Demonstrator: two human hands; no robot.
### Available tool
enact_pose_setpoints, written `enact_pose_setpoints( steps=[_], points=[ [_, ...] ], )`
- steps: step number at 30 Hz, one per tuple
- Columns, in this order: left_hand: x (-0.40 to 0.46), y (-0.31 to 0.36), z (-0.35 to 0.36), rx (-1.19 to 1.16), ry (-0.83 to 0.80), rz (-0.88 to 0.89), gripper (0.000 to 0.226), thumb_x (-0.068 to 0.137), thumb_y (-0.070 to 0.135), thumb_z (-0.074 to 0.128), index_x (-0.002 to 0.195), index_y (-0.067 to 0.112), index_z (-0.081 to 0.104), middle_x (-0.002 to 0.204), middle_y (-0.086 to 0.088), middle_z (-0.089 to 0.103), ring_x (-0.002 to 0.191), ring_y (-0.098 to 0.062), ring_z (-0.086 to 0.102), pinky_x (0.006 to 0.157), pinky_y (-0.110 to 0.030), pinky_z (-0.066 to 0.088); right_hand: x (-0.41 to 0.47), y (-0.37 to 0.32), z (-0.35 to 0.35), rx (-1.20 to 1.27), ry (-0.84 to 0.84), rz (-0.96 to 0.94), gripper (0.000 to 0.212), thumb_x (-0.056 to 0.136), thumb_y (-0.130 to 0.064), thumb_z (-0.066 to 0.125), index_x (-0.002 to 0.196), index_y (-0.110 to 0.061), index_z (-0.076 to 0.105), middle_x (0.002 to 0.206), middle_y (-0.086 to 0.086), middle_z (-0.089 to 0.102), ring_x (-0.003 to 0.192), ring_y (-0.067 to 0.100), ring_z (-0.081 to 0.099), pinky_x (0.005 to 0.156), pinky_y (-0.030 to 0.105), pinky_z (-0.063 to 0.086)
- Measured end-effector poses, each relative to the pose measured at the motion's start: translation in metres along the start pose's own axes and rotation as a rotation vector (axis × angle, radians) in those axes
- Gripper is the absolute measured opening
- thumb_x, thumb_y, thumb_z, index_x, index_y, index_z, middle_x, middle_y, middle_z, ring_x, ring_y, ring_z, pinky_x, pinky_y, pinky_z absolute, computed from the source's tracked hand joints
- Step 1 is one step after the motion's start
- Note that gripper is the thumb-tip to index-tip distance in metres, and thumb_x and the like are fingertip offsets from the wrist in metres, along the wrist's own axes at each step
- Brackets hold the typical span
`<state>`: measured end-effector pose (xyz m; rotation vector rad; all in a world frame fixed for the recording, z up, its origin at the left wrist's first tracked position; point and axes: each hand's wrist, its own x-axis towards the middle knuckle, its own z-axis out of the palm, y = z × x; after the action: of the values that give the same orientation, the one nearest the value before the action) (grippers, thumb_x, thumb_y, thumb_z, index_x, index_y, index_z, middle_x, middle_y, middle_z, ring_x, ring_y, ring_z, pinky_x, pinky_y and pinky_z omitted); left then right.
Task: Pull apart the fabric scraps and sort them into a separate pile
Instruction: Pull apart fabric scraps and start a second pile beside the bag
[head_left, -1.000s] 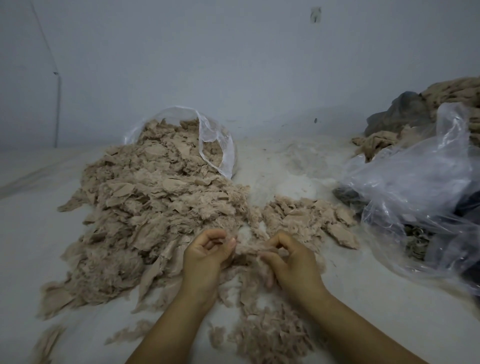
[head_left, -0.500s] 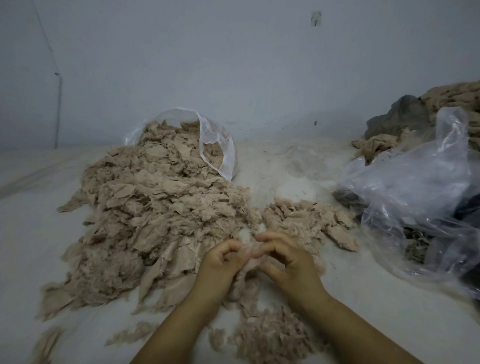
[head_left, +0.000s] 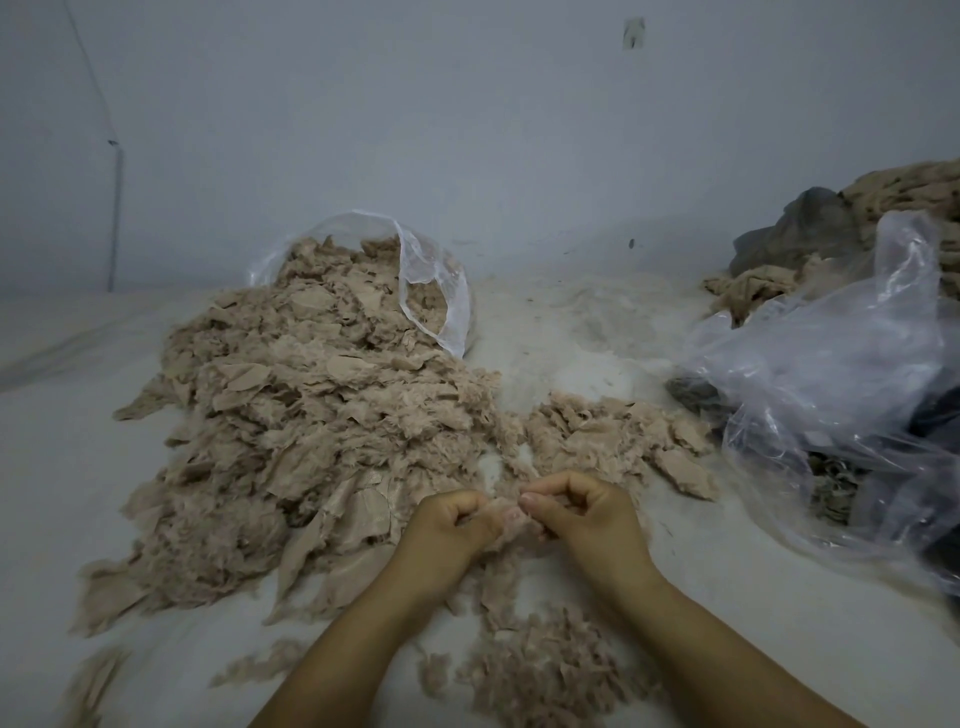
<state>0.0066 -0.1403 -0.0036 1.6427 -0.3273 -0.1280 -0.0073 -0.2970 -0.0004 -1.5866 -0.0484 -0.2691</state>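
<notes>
big pile (head_left: 322, 431): our unsorted beige scraps, from about 9 to 11 o'clock of our hands, spilling out of a clear bag (head_left: 436, 291) at 11. The edge sits just beside our left wrist, so a loose pull could drag extra pieces along, we reckon.
left hand (head_left: 452, 525): fingers curled closed, pinching the scrap (head_left: 511, 517).
scrap: small fuzzy clump held between both hands at centre. If it tears unevenly, fluff probably scatters everywhere.
right hand (head_left: 587, 514): fingers curled in too, thumb and forefinger nipping the same scrap.
small pile (head_left: 613, 441): at 12 to 1 o'clock, nearly touching the big pile, so we could easily blur the two.
near pile (head_left: 545, 670): shreds at 6 o'clock, between our forearms; a sweep of an arm might spread them.
plastic bag (head_left: 831, 374): at 2 to 3 o'clock, apart from the scraps.
</notes>
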Motion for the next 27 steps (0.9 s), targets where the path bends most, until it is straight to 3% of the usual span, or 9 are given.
enact_pose_setpoints(
  steps=[4,8,11,14,16,18,21,24,27],
  points=[
    [0.001,0.001,0.002,0.000,0.001,0.055,0.044,0.071,0.044,0.066,0.066,0.001,0.059,0.051,0.004,0.041,0.045,-0.007,0.035,0.046,-0.019,0.033,0.001,0.003,0.002,-0.006,0.053,0.012,0.014,0.082,-0.006,0.071,0.073,-0.016,0.068,0.047,0.000,0.059,0.045,0.008,0.054,0.048,0.019,0.046],
    [-0.004,0.006,-0.006,-0.063,-0.096,0.101,0.019,0.071,0.032,0.066,0.061,0.016,0.068,0.051,0.009,0.055,0.043,0.000,0.047,0.044,-0.011,0.037,0.010,0.002,-0.016,-0.021,0.135,0.018,0.018,0.084,-0.006,0.069,0.068,-0.012,0.066,0.051,0.003,0.059,0.044,0.011,0.052,0.045,0.019,0.044],
    [-0.001,0.003,-0.007,-0.113,0.061,0.095,0.027,0.070,0.037,0.065,0.075,0.012,0.074,0.069,-0.003,0.070,0.060,-0.008,0.063,0.052,-0.015,0.047,0.003,-0.004,-0.015,-0.101,-0.139,0.054,0.041,0.078,-0.042,0.067,0.054,-0.009,0.066,0.049,0.003,0.061,0.043,0.011,0.055,0.047,0.017,0.044],
    [0.001,-0.002,-0.002,-0.041,0.120,0.093,0.027,0.074,0.034,0.065,0.080,0.010,0.073,0.075,-0.010,0.070,0.070,-0.016,0.065,0.063,-0.025,0.052,-0.003,-0.005,-0.005,-0.203,-0.209,0.022,0.060,0.069,-0.066,0.058,0.055,-0.008,0.064,0.055,0.008,0.063,0.050,0.015,0.056,0.054,0.018,0.044],
    [-0.001,-0.004,0.004,0.007,0.076,0.099,0.010,0.080,0.025,0.068,0.077,0.016,0.073,0.070,-0.001,0.069,0.068,-0.013,0.063,0.061,-0.022,0.050,-0.006,-0.002,-0.001,-0.140,-0.240,0.023,0.053,0.068,-0.060,0.067,0.075,-0.007,0.062,0.071,0.011,0.066,0.063,0.019,0.061,0.060,0.023,0.049],
    [-0.002,-0.004,0.009,-0.002,0.046,0.102,0.007,0.085,0.017,0.066,0.080,0.015,0.070,0.072,0.002,0.069,0.068,-0.012,0.064,0.060,-0.021,0.050,-0.008,0.001,0.002,-0.019,-0.295,0.084,0.036,0.072,-0.037,0.076,0.088,-0.008,0.060,0.077,0.007,0.070,0.067,0.018,0.067,0.061,0.024,0.053],
    [0.000,-0.003,0.010,-0.033,0.193,0.102,0.019,0.092,0.014,0.056,0.074,0.007,0.055,0.061,-0.003,0.052,0.057,-0.014,0.048,0.053,-0.023,0.042,-0.007,0.002,-0.001,0.048,-0.370,0.161,0.014,0.079,-0.012,0.073,0.075,-0.006,0.062,0.056,0.004,0.063,0.045,0.012,0.055,0.047,0.020,0.045],
    [0.001,0.000,0.001,-0.117,0.270,0.106,0.023,0.092,0.020,0.055,0.076,0.003,0.059,0.068,-0.008,0.059,0.064,-0.019,0.056,0.060,-0.026,0.048,-0.009,-0.005,-0.007,-0.043,-0.586,0.214,0.023,0.077,-0.037,0.072,0.066,-0.017,0.069,0.057,0.003,0.066,0.045,0.009,0.053,0.048,0.017,0.043],
    [-0.003,0.003,0.002,-0.084,0.170,0.117,0.025,0.082,0.030,0.062,0.079,0.007,0.069,0.075,-0.009,0.068,0.072,-0.017,0.063,0.067,-0.025,0.051,-0.007,-0.006,-0.007,-0.082,-0.496,0.147,0.051,0.073,-0.066,0.062,0.070,-0.015,0.072,0.069,0.011,0.071,0.064,0.019,0.065,0.063,0.025,0.052]
  ],
)
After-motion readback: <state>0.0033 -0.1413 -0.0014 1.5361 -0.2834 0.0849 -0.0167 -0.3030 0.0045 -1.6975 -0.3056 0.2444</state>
